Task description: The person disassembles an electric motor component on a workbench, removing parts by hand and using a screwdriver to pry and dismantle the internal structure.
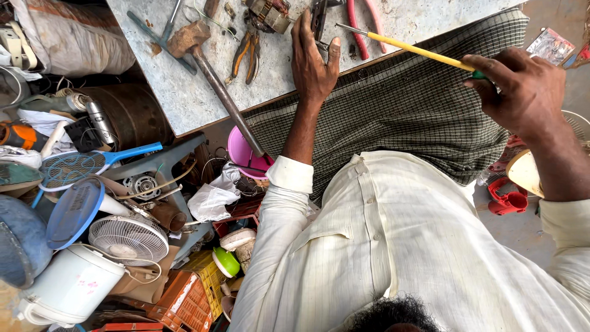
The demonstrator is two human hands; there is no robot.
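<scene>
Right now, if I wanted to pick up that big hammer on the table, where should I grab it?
Probably the long handle of the hammer, about midway. It lies flat and bare there, and its end sticks out past the edge of the table, so come from that near edge. The rusty head is blocky and crowded by other tools.

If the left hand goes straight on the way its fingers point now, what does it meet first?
The left hand rests on the grey table, fingers pointing to its far side. First it would probably meet the small dark metal part at its fingertips; contact is unclear.
</scene>
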